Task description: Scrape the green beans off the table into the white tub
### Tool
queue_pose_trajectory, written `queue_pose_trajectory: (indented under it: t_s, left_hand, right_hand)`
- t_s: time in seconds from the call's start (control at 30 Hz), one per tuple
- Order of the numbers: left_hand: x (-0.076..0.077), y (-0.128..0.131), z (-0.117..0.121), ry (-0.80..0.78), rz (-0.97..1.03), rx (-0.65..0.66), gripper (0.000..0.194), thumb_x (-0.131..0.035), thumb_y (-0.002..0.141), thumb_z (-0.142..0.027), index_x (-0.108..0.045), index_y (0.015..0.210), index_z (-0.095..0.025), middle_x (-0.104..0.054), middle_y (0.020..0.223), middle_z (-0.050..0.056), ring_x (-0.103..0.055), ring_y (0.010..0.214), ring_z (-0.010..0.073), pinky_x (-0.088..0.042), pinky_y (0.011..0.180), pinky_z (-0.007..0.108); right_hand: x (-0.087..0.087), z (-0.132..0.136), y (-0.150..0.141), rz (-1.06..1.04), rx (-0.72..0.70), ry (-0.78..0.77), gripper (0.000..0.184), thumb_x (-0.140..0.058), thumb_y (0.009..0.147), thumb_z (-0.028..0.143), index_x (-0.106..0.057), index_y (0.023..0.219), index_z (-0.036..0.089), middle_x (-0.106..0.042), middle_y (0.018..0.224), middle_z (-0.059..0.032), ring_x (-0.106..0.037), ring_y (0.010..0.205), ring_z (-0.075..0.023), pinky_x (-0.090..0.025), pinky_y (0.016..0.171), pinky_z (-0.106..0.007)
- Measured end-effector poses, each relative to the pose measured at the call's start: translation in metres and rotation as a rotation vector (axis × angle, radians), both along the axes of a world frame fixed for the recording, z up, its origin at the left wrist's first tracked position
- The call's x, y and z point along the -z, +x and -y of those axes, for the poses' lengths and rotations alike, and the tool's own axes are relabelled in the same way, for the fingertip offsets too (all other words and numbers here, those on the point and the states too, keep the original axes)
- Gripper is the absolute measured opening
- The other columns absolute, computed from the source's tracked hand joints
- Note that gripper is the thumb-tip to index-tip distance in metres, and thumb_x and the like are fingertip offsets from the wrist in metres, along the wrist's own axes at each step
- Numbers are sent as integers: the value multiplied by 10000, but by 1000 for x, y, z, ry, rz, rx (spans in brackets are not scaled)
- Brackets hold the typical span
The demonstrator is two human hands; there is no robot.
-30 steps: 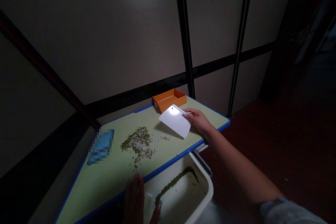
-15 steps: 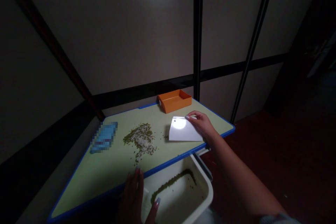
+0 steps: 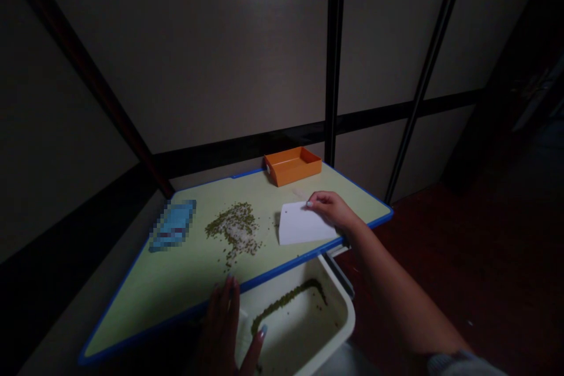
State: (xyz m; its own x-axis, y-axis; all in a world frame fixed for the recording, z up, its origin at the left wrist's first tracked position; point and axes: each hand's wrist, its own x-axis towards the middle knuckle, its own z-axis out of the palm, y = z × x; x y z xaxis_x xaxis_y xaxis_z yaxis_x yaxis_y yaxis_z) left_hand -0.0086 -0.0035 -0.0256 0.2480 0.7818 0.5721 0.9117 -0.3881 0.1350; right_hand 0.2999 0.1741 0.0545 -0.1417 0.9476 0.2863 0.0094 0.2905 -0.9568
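My right hand (image 3: 330, 208) pinches the top edge of a white scraper (image 3: 304, 226), a flat sheet with a small hole in one corner. The scraper stands tilted over the right part of the table, its lower edge near the front rim. To its left lies a loose pile of small green beans mixed with white grains (image 3: 235, 229). My left hand (image 3: 229, 320) grips the near-left side of a white plastic tub (image 3: 346, 320), thumb inside and fingers stretched toward the table edge. A strip of green beans (image 3: 286, 302) lies along the tub's floor.
The pale green table (image 3: 163, 288) has a raised blue edge. An orange open tray (image 3: 293, 167) stands at the back, and a blurred blue packet (image 3: 174, 226) lies at the left. Panelled walls (image 3: 238, 59) rise behind the table.
The white scraper has moved slightly left and tilted differently, losing its bright glare. My left hand stays at the tub. The beans look unchanged.
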Motion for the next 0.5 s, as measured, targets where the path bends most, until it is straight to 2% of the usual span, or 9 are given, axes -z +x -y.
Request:
queue_pose_trajectory:
  t_s: [0.2, 0.37, 0.5]
  left_hand:
    - [2, -1, -1, 2, 6, 3, 804, -509, 875, -238, -44, 1528, -292, -255, 1589, 91, -232, 1446, 308, -401, 1086, 517]
    - [2, -1, -2, 8, -11, -2, 791, -507, 881, -247, -57, 1531, -265, -242, 1593, 102, -210, 1453, 302, -401, 1086, 511]
    - [0, 0, -2, 31, -7, 13, 781, -499, 882, -247, -63, 1530, -265, -246, 1591, 103, -227, 1447, 300, -410, 1078, 506]
  right_hand:
    - [-3, 6, 0, 54, -131, -96, 326, -757, 635, 450, -686, 726, 146, -615, 615, 11, -462, 542, -88, -318, 507, -205]
    - [-8, 10, 0, 91, -245, -103, 350, -781, 636, 355, -742, 920, 154, -705, 806, -27, -540, 630, -100, -372, 544, -203]
    - [-11, 12, 1, 79, -308, -125, 343, -788, 630, 293, -758, 949, 171, -735, 915, -54, -593, 699, -115, -420, 591, -215]
